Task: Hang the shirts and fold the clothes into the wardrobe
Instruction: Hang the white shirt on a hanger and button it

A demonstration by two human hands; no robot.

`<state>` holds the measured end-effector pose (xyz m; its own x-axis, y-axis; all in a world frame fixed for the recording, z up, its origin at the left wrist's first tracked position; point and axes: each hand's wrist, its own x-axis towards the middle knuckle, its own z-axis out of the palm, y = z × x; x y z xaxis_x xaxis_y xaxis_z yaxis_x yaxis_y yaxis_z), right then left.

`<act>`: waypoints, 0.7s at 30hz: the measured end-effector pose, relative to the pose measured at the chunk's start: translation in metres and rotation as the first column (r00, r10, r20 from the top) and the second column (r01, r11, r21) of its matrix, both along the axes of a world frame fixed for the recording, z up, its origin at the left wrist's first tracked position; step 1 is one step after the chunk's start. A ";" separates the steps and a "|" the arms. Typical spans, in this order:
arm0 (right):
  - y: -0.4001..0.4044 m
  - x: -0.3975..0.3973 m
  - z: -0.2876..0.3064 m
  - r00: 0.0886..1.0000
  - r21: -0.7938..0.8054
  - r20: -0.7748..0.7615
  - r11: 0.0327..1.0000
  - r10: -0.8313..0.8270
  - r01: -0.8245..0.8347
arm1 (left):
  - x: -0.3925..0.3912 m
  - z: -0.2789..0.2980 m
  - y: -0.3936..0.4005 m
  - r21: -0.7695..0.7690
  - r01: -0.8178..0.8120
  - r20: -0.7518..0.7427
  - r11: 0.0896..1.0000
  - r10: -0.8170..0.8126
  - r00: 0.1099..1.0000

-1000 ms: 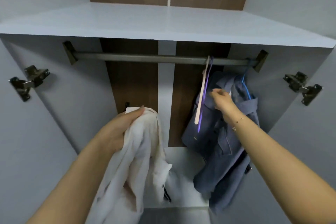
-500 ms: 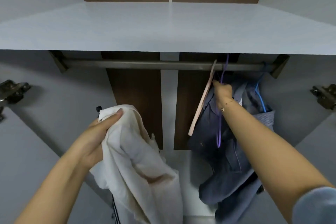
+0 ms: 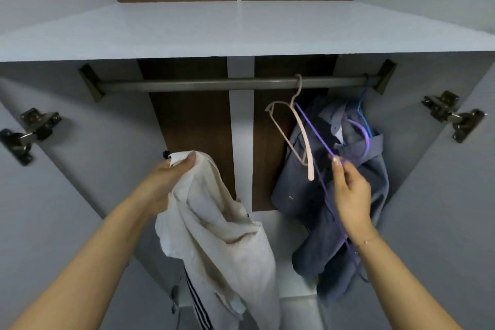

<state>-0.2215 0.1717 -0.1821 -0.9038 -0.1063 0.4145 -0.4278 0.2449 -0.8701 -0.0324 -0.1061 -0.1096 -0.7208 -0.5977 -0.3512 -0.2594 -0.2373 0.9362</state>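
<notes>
Head view: left hand (image 3: 163, 182) clenched on a white shirt (image 3: 214, 236), held up below the rail (image 3: 227, 85). Right hand (image 3: 351, 195) pinching a purple hanger (image 3: 316, 136), off the rail, in front of the blue shirt (image 3: 321, 195). Blue shirt hung on a blue hanger (image 3: 364, 115) at the rail's right end; pink hanger (image 3: 302, 136) hooked just left of it. Rail bare from there to the left bracket, under the shelf (image 3: 241, 32) edge.
</notes>
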 end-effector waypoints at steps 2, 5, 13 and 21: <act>0.013 0.027 -0.010 1.000 0.025 0.009 1.000 0.008 -0.008 | 0.000 -0.004 -0.001 -0.060 0.004 0.028 0.998 -0.002 1.000; 0.030 0.066 -0.018 0.999 0.047 0.048 0.999 0.007 -0.009 | 0.002 -0.013 -0.004 -0.089 0.019 0.027 0.996 -0.017 1.000; 0.061 0.149 -0.040 0.928 0.053 0.204 0.943 0.311 -0.327 | 0.018 -0.027 -0.008 -0.193 0.179 0.091 0.965 -0.164 0.982; 0.011 0.156 -0.057 0.876 0.244 0.264 0.851 0.402 -0.464 | 0.036 -0.026 0.010 -0.433 0.264 0.206 0.862 -0.190 0.960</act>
<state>-0.0655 0.1825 -0.2388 -0.7955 -0.5936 0.1219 -0.3781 0.3289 -0.8654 0.0034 -0.0959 -0.1353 -0.8160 -0.5431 -0.1979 -0.4008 0.2851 0.8707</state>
